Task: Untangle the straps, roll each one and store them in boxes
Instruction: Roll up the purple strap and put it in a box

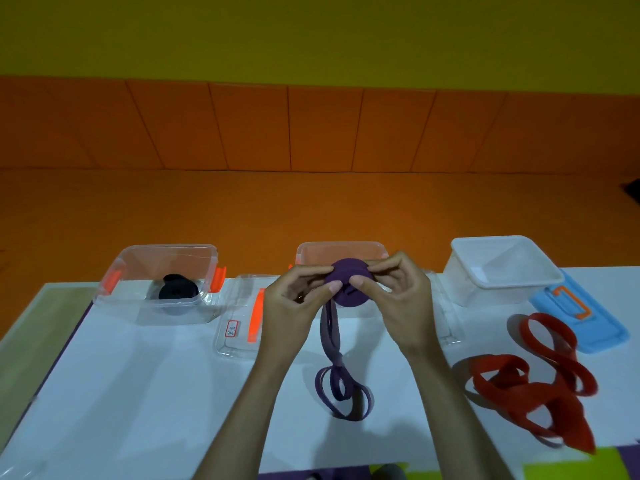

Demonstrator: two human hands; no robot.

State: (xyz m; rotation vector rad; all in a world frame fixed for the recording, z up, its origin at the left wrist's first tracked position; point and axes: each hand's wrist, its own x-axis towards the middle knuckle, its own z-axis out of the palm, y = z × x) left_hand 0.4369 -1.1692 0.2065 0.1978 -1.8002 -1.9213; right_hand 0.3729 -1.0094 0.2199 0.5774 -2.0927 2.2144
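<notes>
Hands: left hand [294,303] and right hand [401,299] are raised together over the white surface [138,393]. Both grip the purple strap [345,271], which is partly wound into a flat coil. The fingers [358,281] of both hands are curled round the coil, with the thumbs pressing on its near face.

Strap: the unwound tail hangs from the coil down to the surface. There it lies in loose loops between the two forearms.

Surface, far edge, left to right:
- A clear box [116,271] with orange clips holds a rolled black strap [178,292].
- A clear lid [235,337] lies flat just beside it and carries a small red-framed label.
- A second clear box [341,249] stands directly behind the hands and is mostly hidden by them. We cannot tell what it holds.
- A white box [485,240] stands open.
- A blue lid [599,336] lies flat next to the white box, with an orange fitting on top.

The red strap [540,389] lies tangled in a heap on the surface. It is right of the right forearm, in front of the white box and just beside the blue lid.

Room: beyond the surface we see an orange floor [311,206]. It meets a low band of orange wall panels [311,129], with a yellow wall [311,36] above. Green and purple mats [571,467] show at the near edge. The lighting is dim.
</notes>
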